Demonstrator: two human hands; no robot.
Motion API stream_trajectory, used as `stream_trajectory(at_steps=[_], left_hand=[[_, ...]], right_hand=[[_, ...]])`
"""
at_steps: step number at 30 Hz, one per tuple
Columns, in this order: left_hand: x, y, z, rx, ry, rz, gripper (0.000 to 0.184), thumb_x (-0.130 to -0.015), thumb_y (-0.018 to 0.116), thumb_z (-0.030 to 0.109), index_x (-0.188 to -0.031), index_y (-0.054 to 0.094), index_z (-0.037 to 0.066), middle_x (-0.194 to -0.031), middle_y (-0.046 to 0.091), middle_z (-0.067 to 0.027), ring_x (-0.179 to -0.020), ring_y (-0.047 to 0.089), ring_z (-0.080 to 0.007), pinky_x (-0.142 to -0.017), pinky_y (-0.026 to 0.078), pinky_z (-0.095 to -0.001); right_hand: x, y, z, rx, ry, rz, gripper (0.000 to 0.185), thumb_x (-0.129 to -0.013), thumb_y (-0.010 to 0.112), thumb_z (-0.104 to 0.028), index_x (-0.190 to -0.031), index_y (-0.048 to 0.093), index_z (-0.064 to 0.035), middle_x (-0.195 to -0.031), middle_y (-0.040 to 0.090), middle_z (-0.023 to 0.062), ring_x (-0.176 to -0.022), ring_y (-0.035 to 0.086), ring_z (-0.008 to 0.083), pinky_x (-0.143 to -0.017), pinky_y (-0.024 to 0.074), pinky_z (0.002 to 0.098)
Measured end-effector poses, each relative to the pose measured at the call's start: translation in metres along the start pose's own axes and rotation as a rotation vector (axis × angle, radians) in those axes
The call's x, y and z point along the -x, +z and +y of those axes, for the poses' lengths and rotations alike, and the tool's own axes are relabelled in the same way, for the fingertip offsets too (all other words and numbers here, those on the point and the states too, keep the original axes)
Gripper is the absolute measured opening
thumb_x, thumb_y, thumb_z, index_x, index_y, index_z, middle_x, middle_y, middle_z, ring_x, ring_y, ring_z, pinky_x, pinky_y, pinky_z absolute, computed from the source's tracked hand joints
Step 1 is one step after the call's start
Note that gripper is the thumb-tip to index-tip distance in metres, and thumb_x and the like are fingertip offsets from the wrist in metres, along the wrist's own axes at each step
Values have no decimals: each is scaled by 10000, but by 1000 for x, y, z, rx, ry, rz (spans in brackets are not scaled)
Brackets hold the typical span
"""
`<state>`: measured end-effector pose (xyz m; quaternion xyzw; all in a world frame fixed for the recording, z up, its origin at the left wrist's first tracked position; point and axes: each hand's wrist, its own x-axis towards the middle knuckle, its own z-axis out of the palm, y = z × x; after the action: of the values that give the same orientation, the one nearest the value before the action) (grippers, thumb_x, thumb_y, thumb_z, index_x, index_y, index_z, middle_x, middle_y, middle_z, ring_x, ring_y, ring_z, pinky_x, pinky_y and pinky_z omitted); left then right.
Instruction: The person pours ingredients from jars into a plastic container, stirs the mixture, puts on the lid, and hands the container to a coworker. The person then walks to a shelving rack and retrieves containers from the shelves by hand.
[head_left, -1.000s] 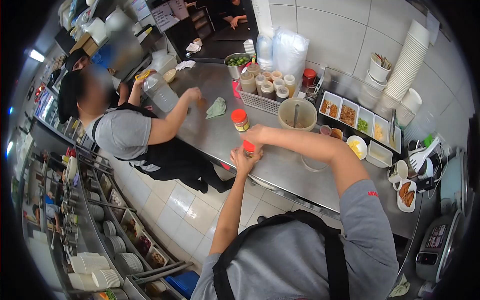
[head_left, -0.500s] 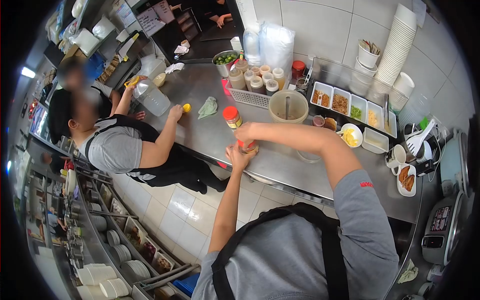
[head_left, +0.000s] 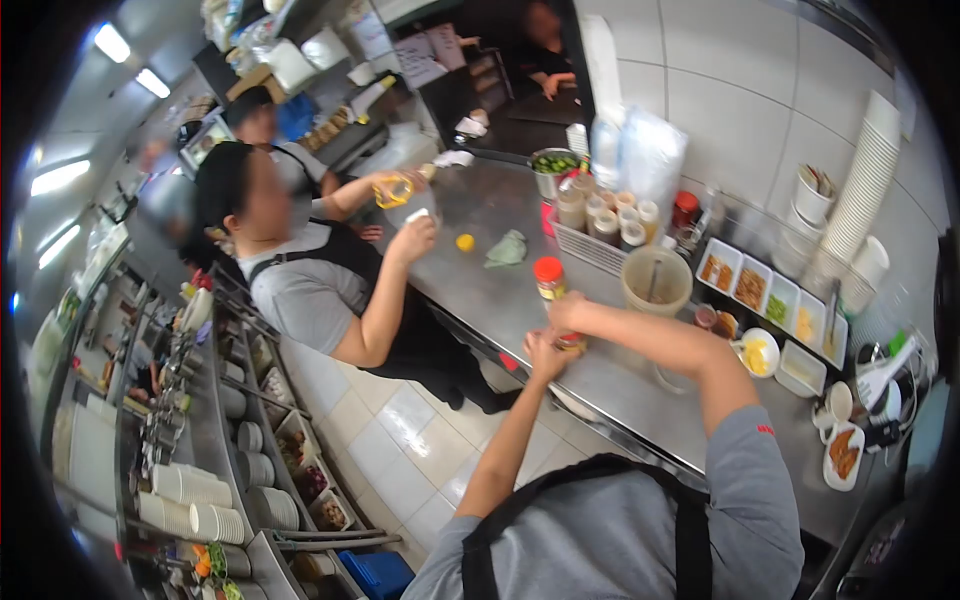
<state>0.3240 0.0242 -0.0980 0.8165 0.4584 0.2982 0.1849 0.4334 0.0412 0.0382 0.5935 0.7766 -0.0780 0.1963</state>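
Note:
My left hand (head_left: pixel 545 354) is wrapped round a small jar (head_left: pixel 572 343) at the front edge of the steel counter (head_left: pixel 620 365). Over the jar's top, my right hand (head_left: pixel 568 312) is closed, hiding most of the lid. Just behind my hands stands a second jar with a red lid (head_left: pixel 548 272), upright and untouched. To its right sits a round tub (head_left: pixel 656 281) with a utensil in it. A green cloth (head_left: pixel 507 250) lies to the left.
A co-worker (head_left: pixel 300 270) at the left holds a large clear jug (head_left: pixel 410 208). Behind the counter are a basket of sauce bottles (head_left: pixel 590 247) and topping trays (head_left: pixel 750 288). A bowl of yellow food (head_left: pixel 757 352) stands to the right.
The view has swung left, so the counter sits further right and lower. The co-worker has raised a hand to the jug, leaving the yellow cap on the counter. My hands stay on the jar.

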Motion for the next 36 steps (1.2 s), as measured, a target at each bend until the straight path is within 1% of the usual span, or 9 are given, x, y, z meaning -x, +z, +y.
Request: stream_trajectory(at_steps=[2, 5, 11, 14, 20, 26, 29, 32, 36], left_hand=[[2, 3, -2, 0, -61, 16, 767, -487, 796, 471, -1120, 563, 105, -1049, 543, -152, -1060, 402, -308, -933, 283, -446], [-4, 8, -3, 30, -94, 14, 783, -474, 798, 481, -1120, 563, 105, -1054, 549, -151, -1073, 401, -303, -938, 279, -440], [0, 8, -5, -1, -120, 7, 792, -474, 799, 494, -1122, 564, 104, -1038, 577, -140, -1084, 404, -307, -948, 273, -442], [-1, 4, 2, -5, -123, -3, 786, -479, 800, 491, -1120, 568, 100, -1046, 581, -138, -1090, 402, -308, -953, 268, -446], [0, 9, -3, 5, -118, 11, 750, -499, 795, 469, -1118, 576, 107, -1059, 579, -133, -1094, 401, -305, -953, 266, -448], [1, -14, 27, 30, -129, -64, 733, -494, 784, 447, -1108, 576, 106, -1051, 573, -146, -1080, 405, -321, -932, 288, -451], [-4, 7, 5, 77, -151, -55, 748, -484, 779, 448, -1117, 562, 113, -1037, 573, -132, -1076, 402, -338, -917, 301, -464], [-2, 6, 6, -18, -211, -110, 831, -523, 756, 449, -1236, 458, 141, -1111, 535, -134, -1108, 382, -361, -948, 288, -482], [3, 15, 3, 77, -198, -50, 1200, -433, 841, 341, -1415, 164, 206, -1232, 454, -132, -1192, 314, -369, -989, 222, -513]], right_hand=[[-25, 29, 10, 54, -154, 79, 401, -764, 629, -335, -1031, 584, -39, -939, 657, 112, -903, 644, 274, -729, 524, 414], [-32, 34, 12, -6, -169, 93, 351, -803, 602, -253, -1112, 587, -86, -1088, 622, 115, -965, 623, 279, -657, 518, 548], [-13, 23, 2, 159, -167, 185, 316, -820, 586, -244, -1093, 601, -86, -1079, 626, 102, -952, 627, 270, -608, 518, 531], [16, -11, -8, 32, 61, -152, 309, -806, 600, -268, -1063, 623, -99, -1069, 631, 80, -979, 614, 257, -622, 509, 521], [-30, 41, -3, 32, -104, 196, 359, -764, 637, -321, -1039, 647, -90, -985, 655, 68, -863, 645, 261, -577, 506, 492], [-5, 14, 3, -158, 58, -8, 344, -783, 600, -312, -1026, 644, -72, -1012, 650, 100, -925, 637, 258, -628, 524, 519], [-17, 34, 9, -111, 14, 141, 328, -723, 642, -266, -995, 626, -83, -984, 650, 118, -891, 644, 275, -691, 530, 451], [-63, 90, 30, 28, -175, 475, 381, -642, 711, -296, -964, 610, -118, -923, 639, 149, -830, 639, 295, -703, 511, 424], [-35, 48, 26, 20, 2, 287, 396, -625, 737, -318, -916, 646, -65, -965, 648, 156, -914, 632, 297, -778, 517, 398]])
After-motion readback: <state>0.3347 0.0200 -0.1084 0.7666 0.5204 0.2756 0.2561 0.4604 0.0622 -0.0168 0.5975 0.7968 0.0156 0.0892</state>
